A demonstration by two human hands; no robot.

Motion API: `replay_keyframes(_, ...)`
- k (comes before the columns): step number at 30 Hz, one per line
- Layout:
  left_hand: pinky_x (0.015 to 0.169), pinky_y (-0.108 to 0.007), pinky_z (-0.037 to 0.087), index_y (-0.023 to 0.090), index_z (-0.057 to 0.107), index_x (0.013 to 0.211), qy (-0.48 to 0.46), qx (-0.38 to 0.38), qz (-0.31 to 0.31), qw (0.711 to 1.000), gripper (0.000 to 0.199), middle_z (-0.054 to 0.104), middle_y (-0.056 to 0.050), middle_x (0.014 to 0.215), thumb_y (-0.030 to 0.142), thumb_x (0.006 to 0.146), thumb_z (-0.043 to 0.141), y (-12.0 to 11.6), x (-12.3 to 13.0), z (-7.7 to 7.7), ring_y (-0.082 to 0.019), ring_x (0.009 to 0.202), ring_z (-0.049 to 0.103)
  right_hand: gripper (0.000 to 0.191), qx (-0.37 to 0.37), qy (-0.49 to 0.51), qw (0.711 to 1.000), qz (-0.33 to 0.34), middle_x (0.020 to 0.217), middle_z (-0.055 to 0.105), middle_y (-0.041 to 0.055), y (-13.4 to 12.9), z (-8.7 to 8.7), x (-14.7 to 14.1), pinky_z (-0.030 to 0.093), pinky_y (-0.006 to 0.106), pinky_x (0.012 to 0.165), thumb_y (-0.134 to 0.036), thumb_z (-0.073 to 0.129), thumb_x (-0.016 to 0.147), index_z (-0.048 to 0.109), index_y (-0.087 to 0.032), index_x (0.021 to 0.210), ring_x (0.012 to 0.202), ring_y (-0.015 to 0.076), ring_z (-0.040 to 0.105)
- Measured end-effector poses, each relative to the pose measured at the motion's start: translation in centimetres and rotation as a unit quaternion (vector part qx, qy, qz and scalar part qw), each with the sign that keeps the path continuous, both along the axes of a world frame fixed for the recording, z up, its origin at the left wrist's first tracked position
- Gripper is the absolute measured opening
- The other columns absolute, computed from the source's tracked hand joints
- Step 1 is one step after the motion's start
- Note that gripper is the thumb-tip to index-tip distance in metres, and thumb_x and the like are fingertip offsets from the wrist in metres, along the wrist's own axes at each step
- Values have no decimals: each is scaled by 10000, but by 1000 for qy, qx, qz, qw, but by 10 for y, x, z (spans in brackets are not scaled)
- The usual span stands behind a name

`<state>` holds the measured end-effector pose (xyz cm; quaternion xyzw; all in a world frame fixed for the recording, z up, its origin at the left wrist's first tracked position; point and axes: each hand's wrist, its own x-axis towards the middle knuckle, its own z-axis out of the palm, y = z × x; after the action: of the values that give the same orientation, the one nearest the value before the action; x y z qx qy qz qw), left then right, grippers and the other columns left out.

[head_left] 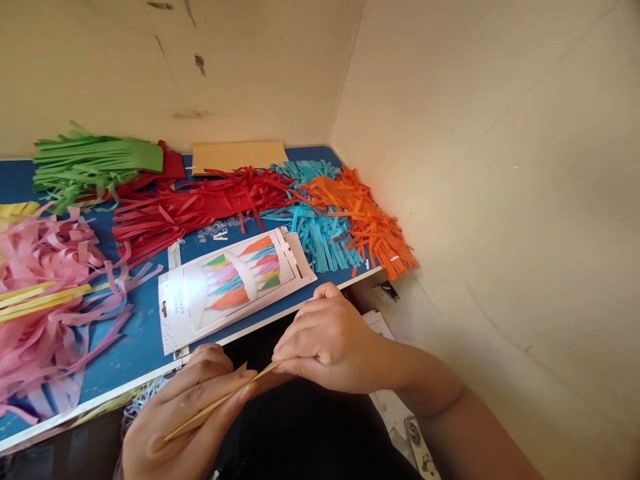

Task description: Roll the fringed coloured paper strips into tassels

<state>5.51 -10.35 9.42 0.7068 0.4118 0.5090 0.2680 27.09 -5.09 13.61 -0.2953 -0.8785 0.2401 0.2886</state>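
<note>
A yellow strip of tissue paper (215, 405) runs between my two hands, in front of the table edge and above my dark clothing. My left hand (187, 413) is closed on it, with the paper pinched between thumb and fingers. The strip's other end sits in the closed fingers of my right hand (333, 340), thumb and forefinger pressed together. Just beyond the hands lies a white package (173, 327) with a picture of coloured tissue tassels on its front. How far the strip extends below my hands is hidden.
The blue table (113, 360) bears fringed tissue in pink (30, 267), green (115, 157), red (215, 200), light blue (320, 233) and orange (370, 213). A folded yellow sheet (237, 153) lies at the back. Small clear pieces (213, 231) lie behind the package. Walls (475, 167) border the back and right.
</note>
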Motion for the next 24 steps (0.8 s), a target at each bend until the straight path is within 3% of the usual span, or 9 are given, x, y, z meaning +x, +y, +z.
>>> replay_keyframes(11, 609, -294, 492, 302, 730, 994, 38, 0, -11, 999, 211, 656, 25, 734, 170, 859, 636, -1, 1, 5, -135, 635, 600, 85, -2, 14, 1000, -4, 906, 781, -77, -1, -6, 2, 269, 348, 842, -276, 681, 927, 723, -235, 866, 811, 96, 679)
replay_keyframes(21, 556, -251, 523, 291, 748, 988, 44, -5, -15, 999, 220, 672, 20, 727, 163, 835, 657, 3, 0, 2, -135, 658, 631, 72, -58, -23, 998, 3, 932, 776, -61, -2, -4, 3, 282, 323, 861, -263, 673, 922, 711, -235, 867, 861, 97, 683)
replay_keyframes(24, 638, -268, 557, 306, 755, 925, 36, -10, 2, 999, 183, 724, 33, 782, 178, 829, 665, 3, 3, 2, -138, 671, 673, 69, -53, -29, 998, 11, 927, 773, -58, -1, -2, 4, 287, 321, 858, -266, 671, 924, 710, -223, 887, 878, 97, 684)
